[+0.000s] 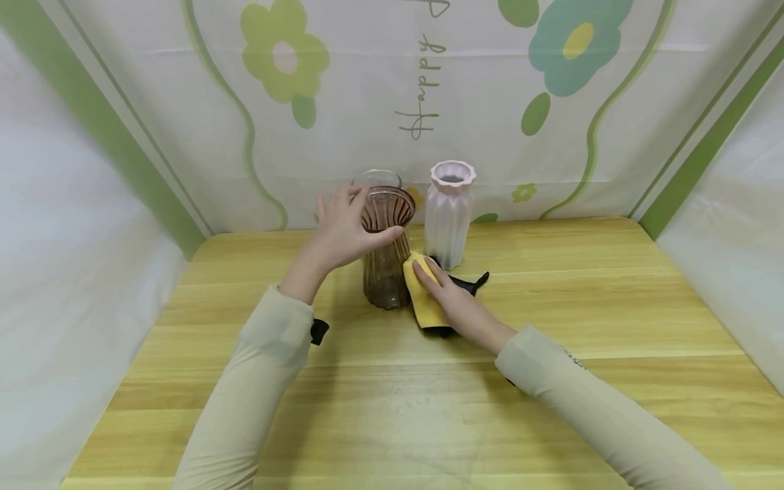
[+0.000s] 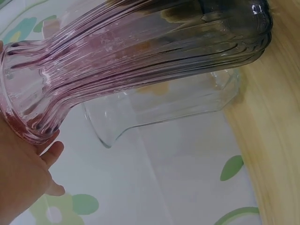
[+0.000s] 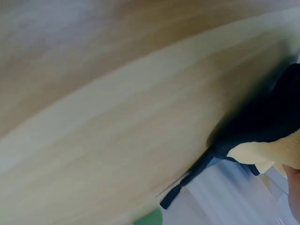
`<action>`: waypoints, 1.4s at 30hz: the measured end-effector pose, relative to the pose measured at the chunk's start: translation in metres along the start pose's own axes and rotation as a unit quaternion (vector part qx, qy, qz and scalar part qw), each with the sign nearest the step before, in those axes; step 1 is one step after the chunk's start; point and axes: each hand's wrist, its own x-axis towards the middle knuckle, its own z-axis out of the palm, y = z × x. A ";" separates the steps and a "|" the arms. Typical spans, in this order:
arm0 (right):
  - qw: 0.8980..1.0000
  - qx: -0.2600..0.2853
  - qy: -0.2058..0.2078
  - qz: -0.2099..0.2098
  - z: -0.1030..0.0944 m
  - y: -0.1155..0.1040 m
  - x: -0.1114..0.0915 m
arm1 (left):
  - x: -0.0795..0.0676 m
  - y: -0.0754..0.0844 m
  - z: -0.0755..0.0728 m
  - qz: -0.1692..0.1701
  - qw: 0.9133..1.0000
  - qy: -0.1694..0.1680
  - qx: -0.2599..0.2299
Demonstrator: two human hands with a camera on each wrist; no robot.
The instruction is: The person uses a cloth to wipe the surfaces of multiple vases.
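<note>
A ribbed, purple-brown glass vase (image 1: 384,275) stands on the table, slightly tilted. Its flared rim is gripped by my left hand (image 1: 343,230), thumb across the near side and fingers at the far left. In the left wrist view the tinted vase (image 2: 140,51) spans the upper part, with the left hand (image 2: 26,173) at its mouth. My right hand (image 1: 459,307) holds a yellow cloth (image 1: 424,292) with a black underside against the vase's lower right side. The cloth's black side (image 3: 267,112) shows in the right wrist view, where most of the hand is out of frame.
Behind the tinted vase is a clear glass vase (image 2: 164,105), mostly hidden in the head view. A pleated, white-pink vase (image 1: 450,218) stands to the right, close to the cloth. A flower-printed curtain (image 1: 361,88) borders the back of the wooden table (image 1: 392,408).
</note>
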 end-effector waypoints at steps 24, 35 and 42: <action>0.991 0.012 0.131 -0.040 -0.011 -0.013 0.027 | -0.002 -0.005 -0.002 0.018 0.998 -0.045 -0.039; 1.000 0.026 -0.007 0.014 -0.007 0.004 0.003 | -0.003 -0.003 0.000 -0.003 0.995 -0.032 -0.094; 0.999 0.019 0.048 -0.010 -0.007 0.000 0.008 | -0.004 -0.004 -0.004 -0.007 0.996 -0.039 -0.076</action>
